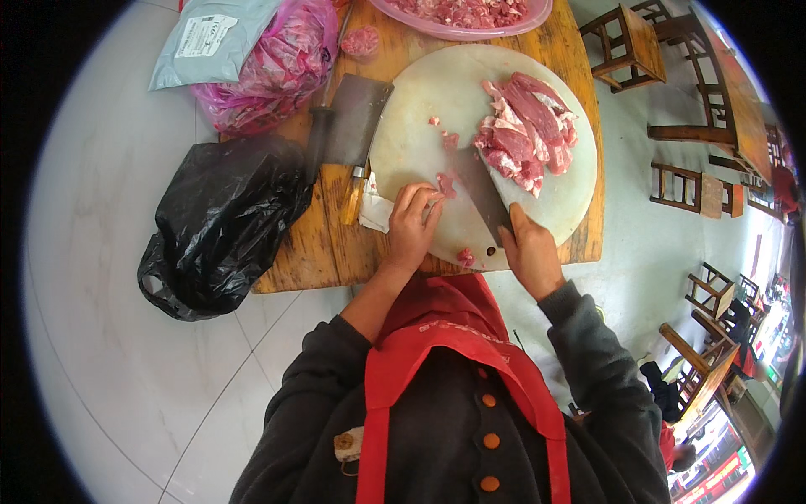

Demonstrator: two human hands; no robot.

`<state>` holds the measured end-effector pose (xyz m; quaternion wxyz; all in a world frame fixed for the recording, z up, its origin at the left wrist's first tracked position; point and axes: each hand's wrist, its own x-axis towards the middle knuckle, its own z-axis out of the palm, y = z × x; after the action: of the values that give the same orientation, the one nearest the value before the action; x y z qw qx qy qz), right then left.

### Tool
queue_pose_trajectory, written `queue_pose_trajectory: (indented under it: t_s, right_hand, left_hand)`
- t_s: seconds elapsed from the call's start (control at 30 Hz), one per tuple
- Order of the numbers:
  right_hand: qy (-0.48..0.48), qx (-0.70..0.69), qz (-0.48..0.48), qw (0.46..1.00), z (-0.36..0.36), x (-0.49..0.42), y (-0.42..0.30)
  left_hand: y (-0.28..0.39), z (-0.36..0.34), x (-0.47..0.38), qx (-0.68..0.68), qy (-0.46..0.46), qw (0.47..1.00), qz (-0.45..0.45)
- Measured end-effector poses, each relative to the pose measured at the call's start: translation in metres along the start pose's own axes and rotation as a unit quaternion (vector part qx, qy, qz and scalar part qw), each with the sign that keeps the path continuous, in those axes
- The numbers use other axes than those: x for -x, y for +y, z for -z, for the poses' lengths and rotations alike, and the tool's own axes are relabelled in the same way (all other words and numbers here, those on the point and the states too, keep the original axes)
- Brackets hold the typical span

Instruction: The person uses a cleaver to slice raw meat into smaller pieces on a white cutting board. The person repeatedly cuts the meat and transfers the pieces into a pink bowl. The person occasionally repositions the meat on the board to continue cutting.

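A round whitish cutting board [409, 151] lies on the wooden table. My right hand [534, 251] grips the handle end of a knife [482, 189], whose broad blade lies across the board and looks slightly blurred. My left hand [415, 220] rests at the board's lower left, its fingertips at a small piece of raw meat [446, 185]. Right of the blade is a pile of raw meat chunks [529, 129]. Smaller scraps lie left of the blade, and one meat bit [466, 256] is near the board's lower edge.
Left of the board lie a cleaver [356, 120], a dark sharpening rod [320, 135] and crumpled white paper [376, 206]. A black plastic bag [227, 220], a pink bag [283, 69] and a grey parcel [208, 44] sit farther left. A pink basin [466, 31] holds cut meat. Wooden stools [639, 47] stand right.
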<state>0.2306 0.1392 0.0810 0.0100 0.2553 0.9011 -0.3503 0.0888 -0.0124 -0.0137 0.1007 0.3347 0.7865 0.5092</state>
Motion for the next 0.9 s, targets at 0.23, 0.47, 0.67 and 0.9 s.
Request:
queue_pose_trajectory:
  t_s: [0.23,0.47,0.67,0.9]
  right_hand:
    - [-0.064,0.004,-0.028,0.998,0.001,0.019,-0.003]
    - [-0.078,0.013,-0.035,0.996,-0.007,0.014,-0.002]
    - [0.014,0.032,0.006,0.999,-0.049,-0.046,-0.007]
    - [0.041,-0.018,0.046,0.998,-0.023,-0.056,-0.013]
  left_hand:
    - [-0.011,-0.023,-0.01,0.018,-0.007,0.999,0.027]
    - [-0.015,-0.025,-0.005,0.015,0.017,1.0,0.01]
    - [-0.019,-0.027,-0.005,0.019,0.009,0.999,0.032]
    - [-0.015,-0.028,-0.004,0.021,0.035,0.998,0.045]
